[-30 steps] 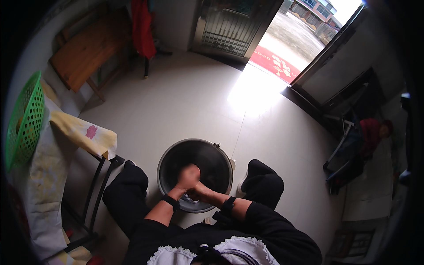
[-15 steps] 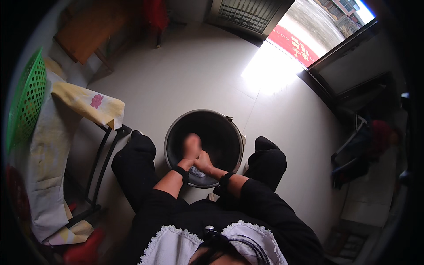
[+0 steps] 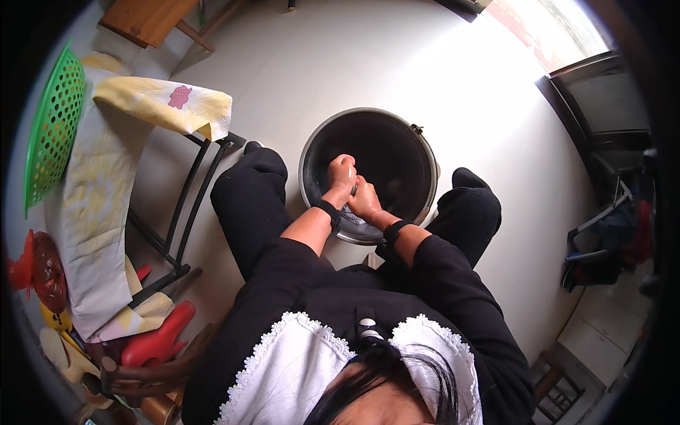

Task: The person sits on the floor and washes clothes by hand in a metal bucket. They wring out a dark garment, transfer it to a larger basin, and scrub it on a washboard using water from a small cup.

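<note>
Over the dark interior of a round metal-rimmed tub (image 3: 426, 159) between my knees, my left hand (image 3: 342, 172) is closed, just above and left of my right hand (image 3: 366, 198), which is closed too. They are close together around a small dark thing that I cannot make out. Beneath them a grey, crumpled-looking item (image 3: 354, 221) lies low in the tub, partly hidden by my wrists. Both forearms wear black bands.
At left are a draped cloth (image 3: 95, 205) on a metal frame, a green perforated basket (image 3: 53, 127), red items (image 3: 156, 336) and a wooden board (image 3: 145, 18). A folding chair (image 3: 602, 234) with dark items stands right, beside an open doorway (image 3: 567, 28).
The camera view has tilted further down, so the tub and hands appear higher and more of my body shows. My hands stay closed together over the tub, their outlines now sharper.
</note>
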Demonstrator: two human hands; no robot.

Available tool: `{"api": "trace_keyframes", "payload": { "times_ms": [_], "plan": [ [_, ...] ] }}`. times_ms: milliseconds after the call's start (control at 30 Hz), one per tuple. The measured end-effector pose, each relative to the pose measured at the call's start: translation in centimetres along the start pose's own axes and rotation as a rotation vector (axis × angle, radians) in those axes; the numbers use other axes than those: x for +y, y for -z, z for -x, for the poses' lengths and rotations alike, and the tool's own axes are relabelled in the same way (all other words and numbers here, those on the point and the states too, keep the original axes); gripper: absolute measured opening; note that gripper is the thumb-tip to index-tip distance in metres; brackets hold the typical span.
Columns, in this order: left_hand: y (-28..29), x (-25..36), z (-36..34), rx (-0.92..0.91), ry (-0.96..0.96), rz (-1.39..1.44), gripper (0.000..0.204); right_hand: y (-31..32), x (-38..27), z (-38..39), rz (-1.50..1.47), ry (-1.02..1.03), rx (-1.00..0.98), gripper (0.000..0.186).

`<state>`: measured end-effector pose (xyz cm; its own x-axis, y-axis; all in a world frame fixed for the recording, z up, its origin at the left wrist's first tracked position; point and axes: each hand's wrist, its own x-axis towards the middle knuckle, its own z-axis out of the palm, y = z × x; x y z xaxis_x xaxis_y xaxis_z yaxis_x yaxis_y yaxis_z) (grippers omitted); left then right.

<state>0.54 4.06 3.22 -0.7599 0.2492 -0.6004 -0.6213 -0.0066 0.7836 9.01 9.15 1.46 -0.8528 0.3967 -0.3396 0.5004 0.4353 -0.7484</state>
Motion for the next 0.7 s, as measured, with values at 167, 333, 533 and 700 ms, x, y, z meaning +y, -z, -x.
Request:
{"api": "trace_keyframes", "payload": {
  "times_ms": [167, 333, 533, 700],
  "plan": [
    [0.1, -0.1, 0.0, 0.015, 0.02, 0.039, 0.016, 0.1, 0.0, 0.1, 0.045, 0.02, -0.004, 0.04],
    [0.3, -0.1, -0.4, 0.038, 0.038, 0.098, 0.015, 0.7, -1.3, 0.1, 0.14, -0.002, -0.014, 0.043],
    [0.3, 4.5, 0.7, -0.171, -0.038, 0.13, 0.02, 4.5, -4.8, -0.7, -0.134, 0.046, 0.096, 0.062],
    [1.6, 9.7, 3.2, -0.526, 0.059, -0.158, 0.07, 10.3, -7.1, 0.5, -0.758, -0.189, -0.272, 0.06]
  ]
}}
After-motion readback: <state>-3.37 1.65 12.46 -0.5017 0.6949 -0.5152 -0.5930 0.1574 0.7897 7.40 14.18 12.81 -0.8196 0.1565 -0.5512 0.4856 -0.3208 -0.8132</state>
